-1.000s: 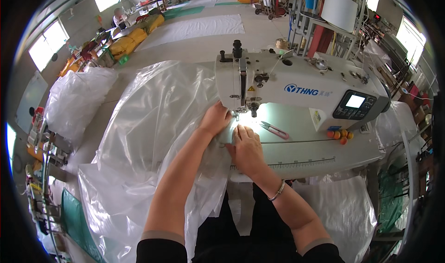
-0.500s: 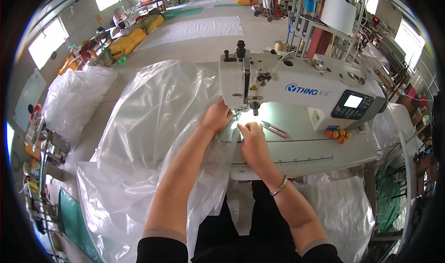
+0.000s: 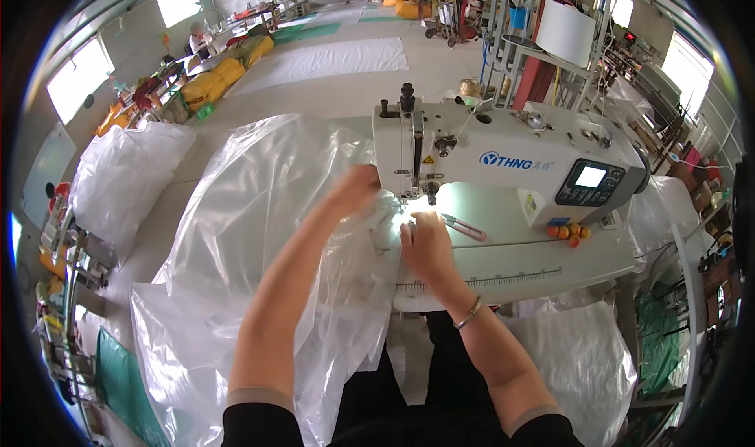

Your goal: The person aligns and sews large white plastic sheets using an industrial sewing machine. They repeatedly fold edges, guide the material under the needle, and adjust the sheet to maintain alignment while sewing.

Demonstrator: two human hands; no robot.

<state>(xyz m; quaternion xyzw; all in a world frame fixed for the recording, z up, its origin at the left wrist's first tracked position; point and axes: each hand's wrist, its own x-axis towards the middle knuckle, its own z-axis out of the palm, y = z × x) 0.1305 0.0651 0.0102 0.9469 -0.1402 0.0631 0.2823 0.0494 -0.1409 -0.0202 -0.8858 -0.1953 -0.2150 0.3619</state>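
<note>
A white table [image 3: 503,278] carries a white sewing machine [image 3: 503,160], with a printed ruler strip along the table's near edge. A clear plastic sheet [image 3: 259,234] lies over the table's left end and spills off it toward the floor and the person's lap — one edge of it sits bunched under the machine's needle, in the glare of the lamp there.

The left hand [image 3: 355,189] is raised just left of the needle, over the bunched plastic; it is blurred, so whether its fingers are closed on the sheet cannot be told. The right hand [image 3: 425,246] lies flat on the plastic just in front of the needle, fingers together and pressing down rather than clamped on anything. A bracelet [image 3: 467,315] circles that wrist. Small snips [image 3: 464,227] lie on the table just right of the right hand, and a few orange balls [image 3: 568,232] sit near the machine's base.

The room is a wide workshop: a concrete floor with white sheets [image 3: 330,57] spread on it, yellow bundles [image 3: 216,77] by the left windows, a stuffed white bag [image 3: 130,171] at left, racks and a big white roll [image 3: 565,30] behind the machine.

The needle itself is lost in glare, and the fisheye rim cuts off the far corners.
</note>
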